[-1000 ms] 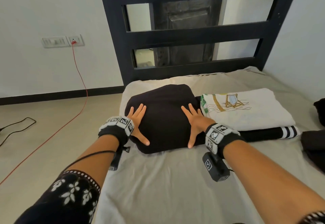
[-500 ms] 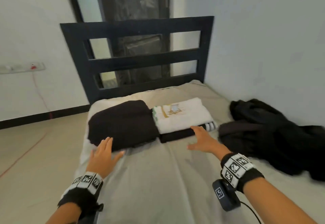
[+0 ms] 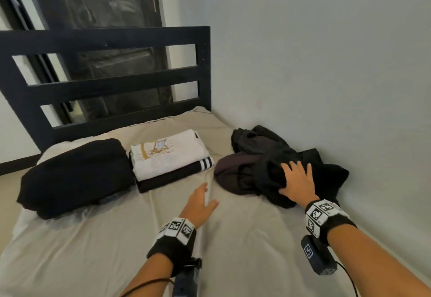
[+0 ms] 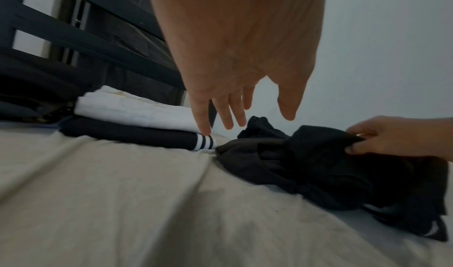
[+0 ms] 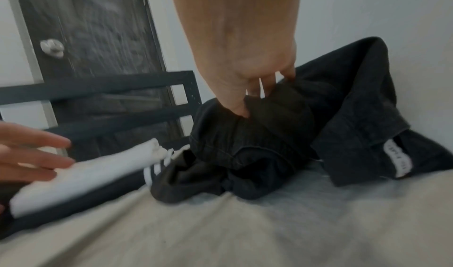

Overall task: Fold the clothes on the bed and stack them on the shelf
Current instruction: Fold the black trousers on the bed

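Right hand [image 3: 297, 183] pinches the unfolded dark pile [image 3: 268, 168] beside the folded stack [image 3: 168, 157]; left hand [image 3: 200, 202] hovers open; spreading likely comes next.

The small white label [image 5: 397, 158] on the crumpled pile of dark unfolded clothes [image 5: 274, 145], right of the right hand's fingers [image 5: 241, 108], is too blurred to read. Left of them, the folded white printed shirt [image 5: 81, 176] smears with motion, and the picture's edge cuts off the left hand [image 5: 29, 153]. Those fingers' tips sink out of sight among dark folds.
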Demonstrator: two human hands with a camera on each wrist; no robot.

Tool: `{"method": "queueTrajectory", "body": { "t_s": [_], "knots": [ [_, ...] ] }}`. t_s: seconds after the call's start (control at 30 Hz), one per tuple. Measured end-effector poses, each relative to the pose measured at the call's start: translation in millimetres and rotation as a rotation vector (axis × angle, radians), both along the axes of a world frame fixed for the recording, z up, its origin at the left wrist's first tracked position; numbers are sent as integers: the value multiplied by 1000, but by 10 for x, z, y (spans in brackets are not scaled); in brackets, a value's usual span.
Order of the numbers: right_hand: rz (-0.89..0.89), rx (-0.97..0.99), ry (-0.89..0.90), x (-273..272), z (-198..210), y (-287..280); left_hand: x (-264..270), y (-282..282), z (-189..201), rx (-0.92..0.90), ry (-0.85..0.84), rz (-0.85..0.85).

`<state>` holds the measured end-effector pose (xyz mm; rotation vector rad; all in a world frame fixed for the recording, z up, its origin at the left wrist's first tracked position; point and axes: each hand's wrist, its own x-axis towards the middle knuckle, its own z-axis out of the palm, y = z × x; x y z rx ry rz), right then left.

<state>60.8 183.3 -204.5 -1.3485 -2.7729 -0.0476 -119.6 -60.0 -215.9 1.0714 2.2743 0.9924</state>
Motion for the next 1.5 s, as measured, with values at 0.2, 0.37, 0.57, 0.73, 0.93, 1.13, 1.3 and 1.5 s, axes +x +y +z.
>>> {"method": "queueTrajectory", "body": {
  "t_s": [0.2,0.37,0.57,0.73,0.93,1.13,1.3,1.5],
  "knots": [
    [67,-162,531,41,190,-233,458,356,190,85,-149,-24],
    [280,-289,720,78,379,-997,686,254,495,163,-675,170],
    [613,-637,648,33,450,-2097,620,-382,568,287,-529,382],
    [615,-899,619,112,520,-2422,334,-1554,510,240,-340,617],
    [398,-781,279,95,234,-2491,166,-2939,433,106,-315,715],
    [99,-832,223,81,-462,-2943,301,-3517,126,204,-525,977],
    [110,-694,547,173,-384,-3137,546,-3552,48,226,-779,977],
    [81,-497,947,318,-22,-3290,637,-3527,108,201,-663,757]
  ]
}}
